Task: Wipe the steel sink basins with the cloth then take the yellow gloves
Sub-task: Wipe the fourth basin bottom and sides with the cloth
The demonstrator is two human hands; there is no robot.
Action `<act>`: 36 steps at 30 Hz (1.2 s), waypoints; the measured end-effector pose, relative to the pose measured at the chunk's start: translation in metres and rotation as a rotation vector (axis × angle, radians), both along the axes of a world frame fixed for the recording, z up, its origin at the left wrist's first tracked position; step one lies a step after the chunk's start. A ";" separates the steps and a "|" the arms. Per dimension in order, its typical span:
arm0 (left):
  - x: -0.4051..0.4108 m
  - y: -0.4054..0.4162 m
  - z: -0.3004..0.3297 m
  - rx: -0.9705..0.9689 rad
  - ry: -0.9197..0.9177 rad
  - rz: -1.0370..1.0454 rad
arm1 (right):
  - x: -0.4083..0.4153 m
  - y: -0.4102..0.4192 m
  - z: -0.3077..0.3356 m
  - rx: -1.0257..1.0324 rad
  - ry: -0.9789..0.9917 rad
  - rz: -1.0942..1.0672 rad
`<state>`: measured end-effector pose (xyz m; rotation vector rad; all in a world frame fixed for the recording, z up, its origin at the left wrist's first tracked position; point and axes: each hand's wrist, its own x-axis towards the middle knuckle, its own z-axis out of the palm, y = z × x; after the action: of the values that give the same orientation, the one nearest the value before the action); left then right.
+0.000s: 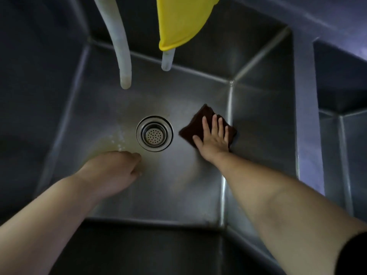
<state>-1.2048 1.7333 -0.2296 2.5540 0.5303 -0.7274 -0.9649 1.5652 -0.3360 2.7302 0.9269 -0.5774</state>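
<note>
I look straight down into a deep steel sink basin point(111, 108) with a round strainer drain point(154, 133) in its floor. My right hand point(213, 135) lies flat, fingers spread, pressing a dark brown cloth point(200, 120) against the basin floor next to the right wall, just right of the drain. My left hand point(117, 169) hovers low over the front left of the floor, fingers curled in, holding nothing. A yellow glove point(178, 22) hangs over the back rim at the top, its lower end above the basin.
Two pale hoses point(121, 48) hang down into the basin from the back; the shorter one point(167, 60) pokes out below the glove. A yellowish stain with water drops point(117, 141) marks the floor left of the drain. A second basin point(345, 135) lies to the right.
</note>
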 end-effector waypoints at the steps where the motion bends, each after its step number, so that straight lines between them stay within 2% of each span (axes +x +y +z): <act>1: 0.000 0.004 -0.001 0.027 0.007 0.000 | 0.014 0.010 -0.002 0.013 -0.020 -0.004; 7: -0.004 0.015 -0.004 0.076 -0.011 0.068 | 0.080 0.057 -0.015 0.067 -0.116 -0.007; 12: -0.003 0.018 -0.002 0.080 -0.039 0.111 | 0.096 0.075 -0.014 0.072 -0.116 -0.018; 15: -0.002 0.022 -0.002 0.081 -0.017 0.130 | 0.066 0.073 -0.013 0.109 -0.110 -0.020; 19: -0.003 0.023 0.000 0.086 -0.014 0.154 | -0.023 0.043 -0.011 0.190 -0.115 0.102; 22: -0.003 0.022 0.002 0.087 -0.011 0.136 | -0.081 0.009 -0.008 0.162 -0.099 0.210; 25: -0.004 0.025 0.003 0.072 -0.014 0.142 | -0.097 -0.007 -0.008 0.118 -0.091 0.246; 30: -0.006 0.033 0.001 0.153 -0.024 0.168 | -0.051 0.031 -0.012 0.161 -0.107 0.210; 36: -0.008 0.037 0.000 0.127 -0.080 0.170 | 0.036 0.110 -0.011 0.150 -0.143 0.153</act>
<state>-1.2123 1.7703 -0.2296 2.6005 0.7779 -0.5453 -0.9286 1.6749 -0.3471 2.7528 1.1725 -0.2914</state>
